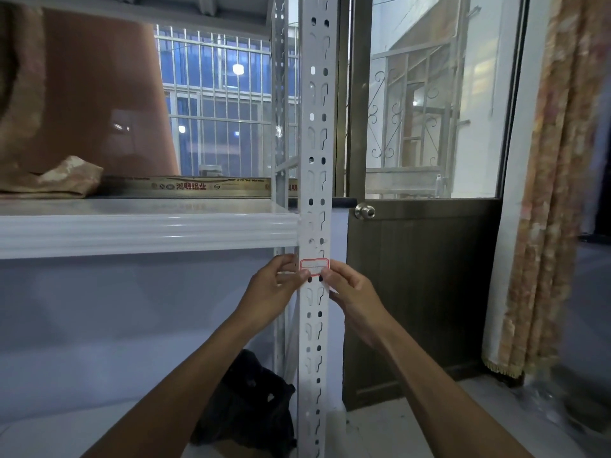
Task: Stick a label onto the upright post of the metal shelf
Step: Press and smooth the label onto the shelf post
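A white perforated upright post [316,133] of the metal shelf runs top to bottom through the middle of the view. A small white label with a red border [314,266] lies flat against the post, just below the shelf board. My left hand [276,287] pinches the label's lower left edge with thumb and fingers. My right hand [350,292] holds its lower right corner, and a strip of white backing paper [331,287] shows under those fingertips.
The white shelf board [142,231] juts left from the post, carrying folded cloth [56,180] and a gold aluminium strip [198,186]. A black bag [248,408] sits on the floor behind the post. At right are a dark door with a knob [364,211] and a patterned curtain [549,193].
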